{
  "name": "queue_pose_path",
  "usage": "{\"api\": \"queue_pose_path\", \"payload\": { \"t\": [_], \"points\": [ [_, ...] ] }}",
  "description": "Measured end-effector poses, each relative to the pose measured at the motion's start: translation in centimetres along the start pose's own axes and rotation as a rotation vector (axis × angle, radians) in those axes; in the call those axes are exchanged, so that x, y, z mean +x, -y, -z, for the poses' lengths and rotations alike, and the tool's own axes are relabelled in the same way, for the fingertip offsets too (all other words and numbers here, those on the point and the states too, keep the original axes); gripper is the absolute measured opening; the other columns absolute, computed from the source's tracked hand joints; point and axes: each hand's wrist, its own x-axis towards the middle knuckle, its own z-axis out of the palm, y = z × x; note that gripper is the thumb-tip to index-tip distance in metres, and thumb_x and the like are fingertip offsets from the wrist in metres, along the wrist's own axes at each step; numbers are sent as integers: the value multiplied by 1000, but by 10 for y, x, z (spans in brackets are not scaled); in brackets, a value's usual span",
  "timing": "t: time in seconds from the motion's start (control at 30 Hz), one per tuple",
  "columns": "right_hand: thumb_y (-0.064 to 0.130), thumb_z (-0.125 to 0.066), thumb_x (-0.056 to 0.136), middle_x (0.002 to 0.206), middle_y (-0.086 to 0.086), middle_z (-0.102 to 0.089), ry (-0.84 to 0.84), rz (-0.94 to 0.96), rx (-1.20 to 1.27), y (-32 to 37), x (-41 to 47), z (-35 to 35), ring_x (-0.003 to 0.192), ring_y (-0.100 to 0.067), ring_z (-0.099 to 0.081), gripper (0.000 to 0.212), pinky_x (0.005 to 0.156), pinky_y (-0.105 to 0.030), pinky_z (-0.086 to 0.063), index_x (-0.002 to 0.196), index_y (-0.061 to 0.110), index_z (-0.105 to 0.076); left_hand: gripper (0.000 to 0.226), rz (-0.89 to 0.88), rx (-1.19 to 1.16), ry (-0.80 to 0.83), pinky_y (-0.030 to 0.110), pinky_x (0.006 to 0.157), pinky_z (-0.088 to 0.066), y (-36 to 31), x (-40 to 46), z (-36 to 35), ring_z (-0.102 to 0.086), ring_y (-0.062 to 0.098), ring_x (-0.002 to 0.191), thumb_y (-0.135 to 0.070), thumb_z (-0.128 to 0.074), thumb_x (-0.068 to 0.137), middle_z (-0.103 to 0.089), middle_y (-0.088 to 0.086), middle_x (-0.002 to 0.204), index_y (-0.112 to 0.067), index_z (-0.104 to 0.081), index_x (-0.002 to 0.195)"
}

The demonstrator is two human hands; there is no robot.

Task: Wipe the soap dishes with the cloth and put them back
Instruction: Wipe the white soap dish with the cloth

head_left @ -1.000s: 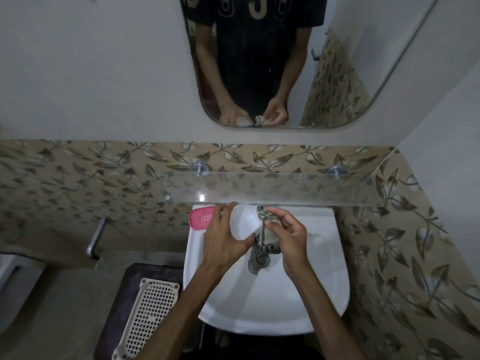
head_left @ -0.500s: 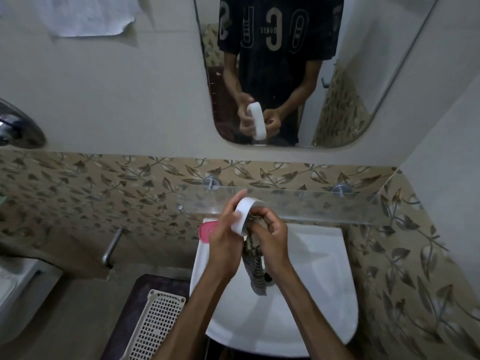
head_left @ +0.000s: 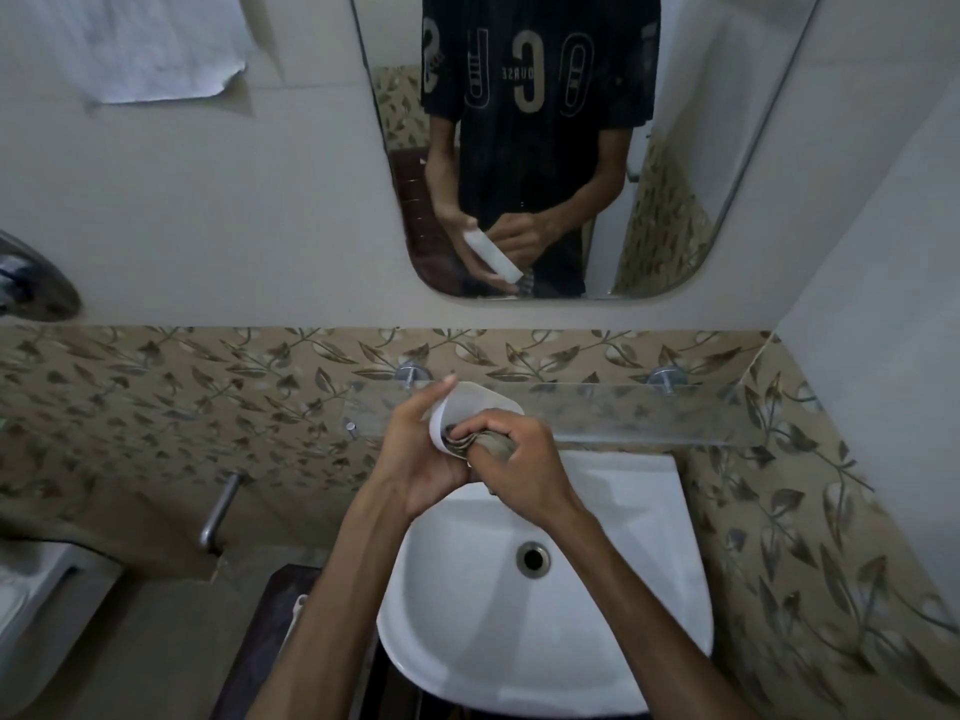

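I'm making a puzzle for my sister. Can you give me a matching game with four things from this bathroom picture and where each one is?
Things:
1. white soap dish
2. cloth
3. drain hole
4. paper sheet

Places:
A. on the wall, upper left
B. held in the left hand
C. at the bottom of the sink
D. bunched in the right hand

Pairs: 1-B, 2-D, 3-C, 4-A

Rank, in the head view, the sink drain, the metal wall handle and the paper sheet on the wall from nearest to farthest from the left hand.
Measured from the left hand, which holds the white soap dish:
1. Sink drain, below and to the right, in the basin.
2. Metal wall handle, to the left on the leaf-patterned tiles; close to the drain's distance.
3. Paper sheet, far up at the left on the wall.
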Motion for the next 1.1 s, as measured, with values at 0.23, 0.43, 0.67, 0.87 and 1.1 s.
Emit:
{"api": "queue_pose_path", "payload": {
  "t": [0.23, 0.43, 0.67, 0.87, 1.1],
  "points": [
    [-8, -66, 84, 101, 4, -76, -127, 196, -166, -6, 11, 16, 99, -9, -71, 26, 91, -25, -59, 92, 11, -82, 69, -102, -71, 145, 41, 96, -49, -5, 8, 2, -62, 29, 100, -24, -58, 79, -61, 22, 119, 5, -53, 141],
    [-7, -65, 83, 113, 0, -76, -139, 197, -296, -11, 17, 29, 106, -11, -70, 35, 94, -24, -57, 110, 11, -79, 61, -140, 70, 178, 40, 89, -54, 2, 16, -5, -64, 30, 102, -19, -46, 74, -65, 21, 121, -3, -70, 128],
    [9, -74, 82, 101, 3, -78, -172, 146, -323, -13, 14, 29, 90, -11, -72, 24, 80, -17, -56, 104, 16, -77, 63, -326, 276, -105, 44, 91, -48, 21, 29, -25, -64, 31, 106, -32, -74, 68, -71, 17, 115, -13, -72, 128],
    [12, -79, 86, 102, -1, -81, -94, 245, -363, -8, 20, 44, 92, -14, -75, 18, 84, -26, -61, 103, 10, -82, 64, -450, 334, -109, 46, 91, -50, 19, 32, -27, -63, 34, 113, -37, -70, 62, -70, 18, 127, -19, -75, 123],
    [7, -77, 85, 100, -3, -81, -186, 291, -433, 6, 37, 57, 89, -17, -74, 14, 80, -36, -62, 99, 8, -81, 68, -692, 588, -9, 30, 88, -55, 8, 34, -39, -65, 25, 119, -32, -64, 71, -71, 8, 131, -12, -67, 135]
  ]
}}
